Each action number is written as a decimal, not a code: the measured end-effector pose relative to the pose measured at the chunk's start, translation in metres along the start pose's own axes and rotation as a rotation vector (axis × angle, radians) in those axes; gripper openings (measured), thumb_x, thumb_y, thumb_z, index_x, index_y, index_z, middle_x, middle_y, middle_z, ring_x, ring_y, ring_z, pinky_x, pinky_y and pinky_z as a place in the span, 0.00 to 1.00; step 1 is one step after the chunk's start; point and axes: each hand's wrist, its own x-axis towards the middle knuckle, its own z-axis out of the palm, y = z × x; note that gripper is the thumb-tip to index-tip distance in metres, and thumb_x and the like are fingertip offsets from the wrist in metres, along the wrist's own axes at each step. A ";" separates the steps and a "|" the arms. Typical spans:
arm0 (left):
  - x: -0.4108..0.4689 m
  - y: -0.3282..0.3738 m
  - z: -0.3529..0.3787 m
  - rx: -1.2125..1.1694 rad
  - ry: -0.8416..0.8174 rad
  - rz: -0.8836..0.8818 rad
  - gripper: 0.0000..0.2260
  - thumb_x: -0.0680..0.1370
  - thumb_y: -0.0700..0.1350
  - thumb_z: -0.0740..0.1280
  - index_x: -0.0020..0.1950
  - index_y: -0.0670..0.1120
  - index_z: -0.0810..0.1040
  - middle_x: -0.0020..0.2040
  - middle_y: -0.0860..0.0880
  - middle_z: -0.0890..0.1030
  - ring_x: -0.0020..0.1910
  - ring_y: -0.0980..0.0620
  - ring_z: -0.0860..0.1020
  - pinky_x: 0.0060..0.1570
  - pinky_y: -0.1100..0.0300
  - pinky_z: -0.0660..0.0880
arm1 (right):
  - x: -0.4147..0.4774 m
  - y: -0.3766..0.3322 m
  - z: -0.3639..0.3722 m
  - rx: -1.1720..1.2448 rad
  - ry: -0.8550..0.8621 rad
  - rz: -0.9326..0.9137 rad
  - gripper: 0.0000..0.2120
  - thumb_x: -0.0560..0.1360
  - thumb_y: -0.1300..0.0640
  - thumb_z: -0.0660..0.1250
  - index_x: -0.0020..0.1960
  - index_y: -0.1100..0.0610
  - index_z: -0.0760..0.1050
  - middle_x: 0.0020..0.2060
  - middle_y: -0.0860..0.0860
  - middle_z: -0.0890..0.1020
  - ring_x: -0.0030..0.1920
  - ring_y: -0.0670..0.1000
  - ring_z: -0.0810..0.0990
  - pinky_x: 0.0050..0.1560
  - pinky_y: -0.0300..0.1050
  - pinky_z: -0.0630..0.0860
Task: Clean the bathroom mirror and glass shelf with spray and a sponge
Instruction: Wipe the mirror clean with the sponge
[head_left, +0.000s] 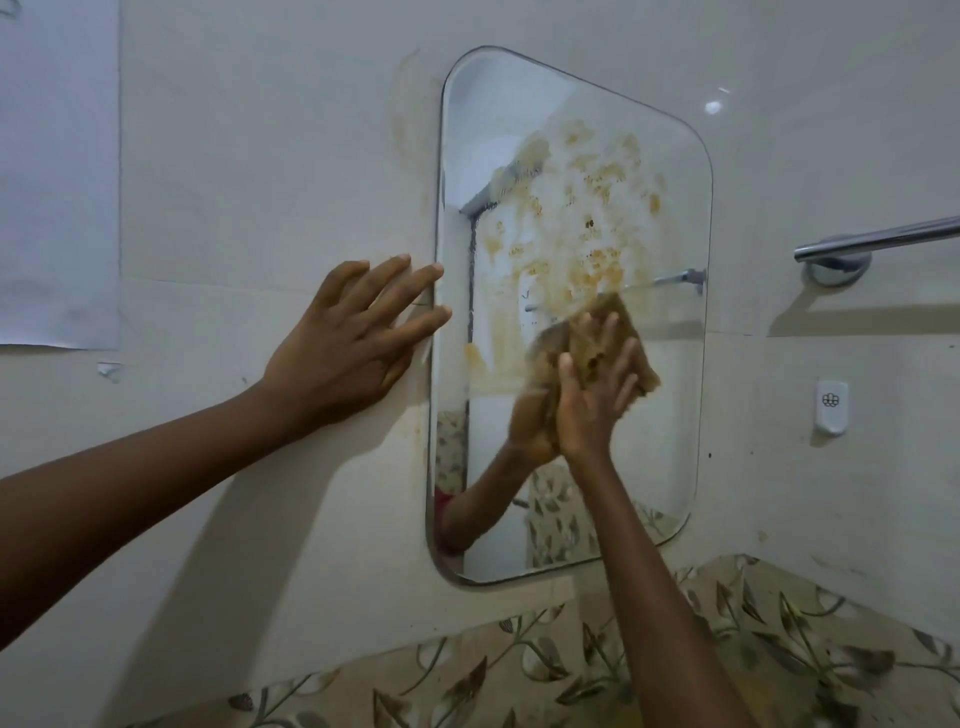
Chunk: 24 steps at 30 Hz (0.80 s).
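A rounded, frameless mirror (649, 467) hangs on the pale tiled wall, its upper middle smeared with brownish-yellow stains. My right hand (592, 400) presses a brown sponge (641, 358) flat against the glass near the mirror's centre, fingers straight over it; the hand is motion-blurred. My left hand (358, 338) lies flat on the wall just left of the mirror, its fingertips reaching the mirror's left edge. The mirror reflects my right arm and a towel bar. No spray bottle or glass shelf is in view.
A chrome towel bar (878, 240) is fixed to the wall right of the mirror, with a small white hook (831, 406) below it. A paper sheet (57, 171) hangs at the upper left. Leaf-patterned tiles (779, 639) run along the bottom.
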 end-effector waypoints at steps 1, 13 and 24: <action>0.000 0.000 -0.001 -0.004 -0.008 -0.004 0.18 0.79 0.47 0.51 0.67 0.48 0.69 0.73 0.41 0.65 0.70 0.39 0.66 0.66 0.45 0.58 | -0.010 -0.018 0.008 -0.010 -0.034 -0.123 0.29 0.75 0.43 0.51 0.69 0.39 0.37 0.70 0.39 0.40 0.76 0.52 0.39 0.75 0.59 0.38; -0.002 0.003 -0.006 0.051 -0.051 -0.077 0.24 0.78 0.46 0.48 0.76 0.45 0.54 0.77 0.45 0.56 0.76 0.43 0.52 0.73 0.45 0.50 | -0.134 0.049 0.016 -0.214 -0.372 -0.570 0.25 0.79 0.44 0.49 0.75 0.44 0.49 0.76 0.42 0.45 0.77 0.55 0.42 0.74 0.51 0.36; 0.001 0.002 -0.001 0.105 -0.049 -0.057 0.25 0.78 0.49 0.49 0.75 0.45 0.58 0.76 0.45 0.58 0.75 0.43 0.55 0.72 0.43 0.50 | 0.011 0.078 -0.039 -0.045 0.134 0.226 0.43 0.66 0.32 0.47 0.76 0.50 0.45 0.76 0.59 0.49 0.76 0.58 0.49 0.74 0.59 0.46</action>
